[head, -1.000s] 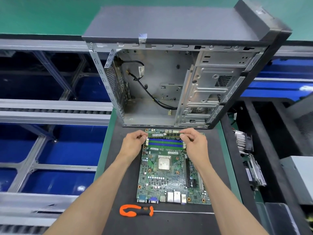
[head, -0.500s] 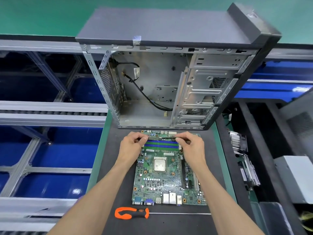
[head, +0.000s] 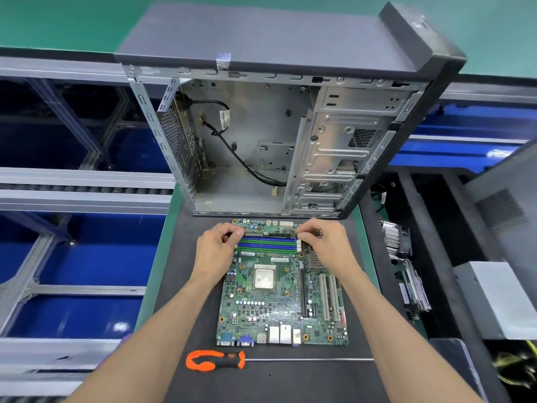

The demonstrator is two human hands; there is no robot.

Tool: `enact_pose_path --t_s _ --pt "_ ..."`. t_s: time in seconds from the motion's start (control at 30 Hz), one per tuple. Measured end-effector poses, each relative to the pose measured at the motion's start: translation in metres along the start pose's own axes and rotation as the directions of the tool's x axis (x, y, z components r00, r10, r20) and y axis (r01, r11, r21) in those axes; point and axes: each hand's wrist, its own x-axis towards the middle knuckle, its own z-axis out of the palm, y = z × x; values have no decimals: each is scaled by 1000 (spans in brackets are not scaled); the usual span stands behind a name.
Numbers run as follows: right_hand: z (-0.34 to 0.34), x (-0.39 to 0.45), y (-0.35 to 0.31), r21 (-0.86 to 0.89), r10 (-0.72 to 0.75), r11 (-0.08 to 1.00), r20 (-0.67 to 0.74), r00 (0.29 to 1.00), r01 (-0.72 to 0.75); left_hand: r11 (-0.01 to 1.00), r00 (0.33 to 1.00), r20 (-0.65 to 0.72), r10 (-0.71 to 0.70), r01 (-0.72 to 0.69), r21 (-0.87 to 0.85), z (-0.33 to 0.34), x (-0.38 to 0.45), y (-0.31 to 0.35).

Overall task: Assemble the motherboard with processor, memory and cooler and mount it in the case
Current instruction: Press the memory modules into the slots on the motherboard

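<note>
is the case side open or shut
Open. The case stands upright behind the motherboard with its near side panel off, so the bare metal interior, drive cage and a loose black cable show.

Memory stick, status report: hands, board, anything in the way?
Left hand and right hand pinch memory stick ends over far slot. Board flat on mat, processor in, no cooler. Nothing blocking; screwdriver lies near.

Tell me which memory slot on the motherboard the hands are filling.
The farthest slot, nearest the case: both hands press a memory stick there. The blue and green slots nearer the processor are bare.
</note>
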Motion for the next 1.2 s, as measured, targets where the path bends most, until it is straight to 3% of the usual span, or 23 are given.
enact_pose_path --t_s 0.27,0.43,0.67,0.87,1.2 --pt "3 1 -2 -94 37 995 37 999 -34 999 1000 -2 18 -18 51 -1 0 2" --pt "8 -1 -8 -25 127 992 -7 992 -127 999 1000 -3 -1 1 54 -1 0 4" --pt "10 12 -18 40 371 928 -24 928 -370 983 987 1 -159 159 -87 -1 3 8" --pt "7 20 -23 40 457 889 10 890 -457 940 949 -40 -311 301 -163 1 8 17" --pt "9 25 -26 -14 502 865 8 865 -502 890 896 -12 -444 439 -121 -1 21 24"
